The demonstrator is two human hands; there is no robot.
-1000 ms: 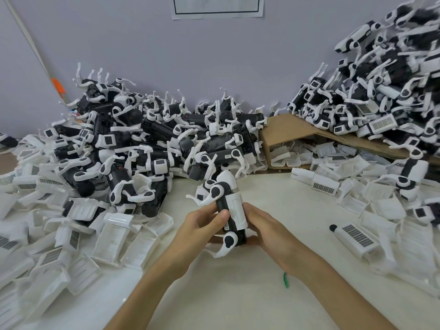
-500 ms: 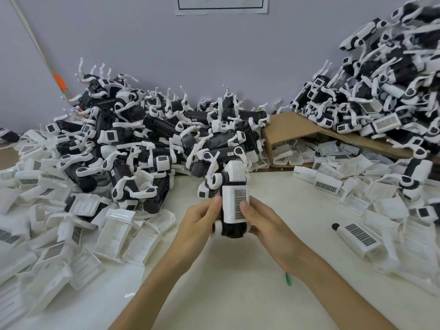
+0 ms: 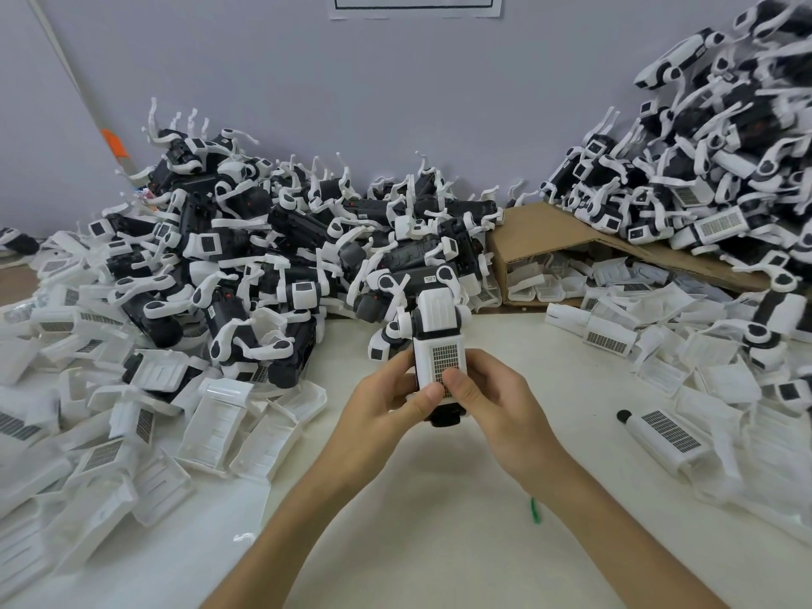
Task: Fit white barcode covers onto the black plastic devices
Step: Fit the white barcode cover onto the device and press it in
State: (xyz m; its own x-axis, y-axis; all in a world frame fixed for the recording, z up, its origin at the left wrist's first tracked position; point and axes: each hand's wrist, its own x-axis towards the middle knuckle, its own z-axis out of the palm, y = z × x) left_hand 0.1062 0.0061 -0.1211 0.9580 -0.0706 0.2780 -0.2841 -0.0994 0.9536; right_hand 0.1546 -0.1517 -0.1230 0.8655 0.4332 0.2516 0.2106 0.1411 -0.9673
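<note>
The left hand (image 3: 386, 406) and right hand (image 3: 492, 402) hold one device (image 3: 439, 316) above the middle of the table (image 3: 395, 520). Each hand curls round one side and presses on the cover (image 3: 433, 358). The device's long axis runs from the person toward the far edge, with the black end nearest and the barcode facing up.

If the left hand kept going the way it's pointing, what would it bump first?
The black device the left hand grips comes first; beyond it, probably the pile of devices, though depth is unclear.
</note>
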